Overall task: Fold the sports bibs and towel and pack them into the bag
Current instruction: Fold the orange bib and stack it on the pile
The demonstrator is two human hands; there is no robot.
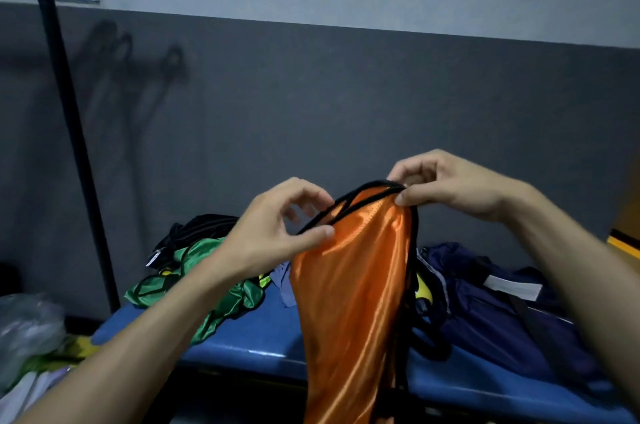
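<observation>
blue bench (242, 347), hands pinching orange bib (349, 285)

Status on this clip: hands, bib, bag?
Both hands, left and right, pinch the orange bib by its black trim, held up unfolded. Navy bag on the bench. Green bib waiting.

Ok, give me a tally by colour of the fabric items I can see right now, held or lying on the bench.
Orange: 1, the orange bib pinched by both hands
Green: 1, the green bib, crumpled on the blue bench
Black: 1, a black garment behind the green bib
Navy: 1, the navy bag
Total: 4
A pale blue cloth beside the orange bib is too hidden to identify.
</observation>
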